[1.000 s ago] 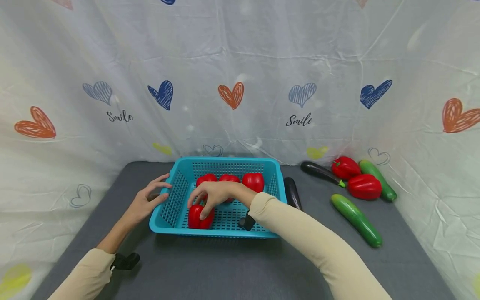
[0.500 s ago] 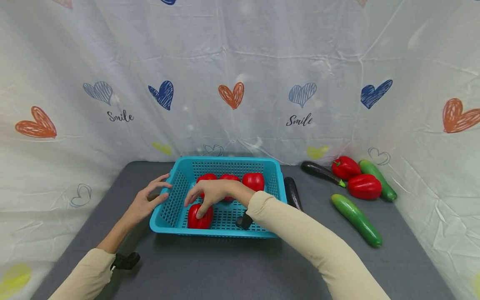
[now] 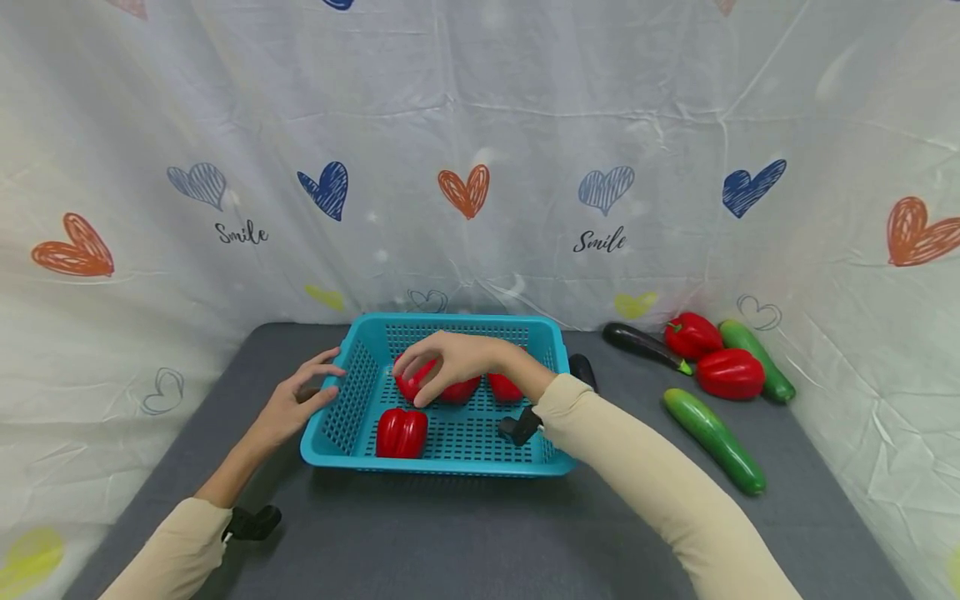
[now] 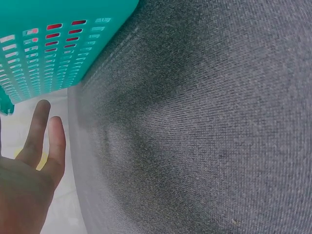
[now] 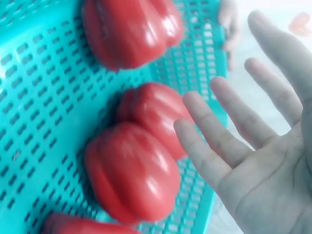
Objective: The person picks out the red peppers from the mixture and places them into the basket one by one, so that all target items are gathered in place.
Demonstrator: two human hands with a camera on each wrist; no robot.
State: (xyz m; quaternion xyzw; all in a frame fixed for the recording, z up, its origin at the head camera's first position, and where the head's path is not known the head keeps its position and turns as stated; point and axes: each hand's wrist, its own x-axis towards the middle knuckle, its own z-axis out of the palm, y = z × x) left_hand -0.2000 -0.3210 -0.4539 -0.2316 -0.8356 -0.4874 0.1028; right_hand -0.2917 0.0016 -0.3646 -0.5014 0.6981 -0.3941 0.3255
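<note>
A: Right hand [image 3: 450, 362], state?
B: Empty. Palm bare, fingers apart; they arch loosely with a wide gap to the thumb, over the blue basket [image 3: 465, 467]

A: Left hand [image 3: 292, 404]?
B: Fingers relaxed and spread, tips at the left rim, nothing gripped. Contact with the rim: cannot tell from here

A: Peppers inside?
B: Four, all red. The front-left pepper [image 3: 402, 434] sits apart. Below the right hand are the left back pepper [image 3: 406, 388] and the middle back pepper [image 3: 461, 391], seemingly touching; the right back pepper [image 3: 503, 387] is partly behind the wrist

A: Step in hand?
B: My judgement: between grasps, right hand free, left hand by the rim to steady

A: What does the next move call for?
B: Going for another piece would call for lifting clear of the right wall without nudging the peppers, then choosing a side to grip

A: Farther out?
B: On the grey tabletop [image 3: 450, 537], a near eggplant [image 3: 582, 370] just beside the basket, half hidden by the sleeve [image 3: 645, 483]. Beyond it, a far eggplant [image 3: 641, 342], a stemmed pepper [image 3: 692, 336], a lying pepper [image 3: 730, 374], a far cucumber [image 3: 759, 362]; a near cucumber [image 3: 712, 440] lies closer in
</note>
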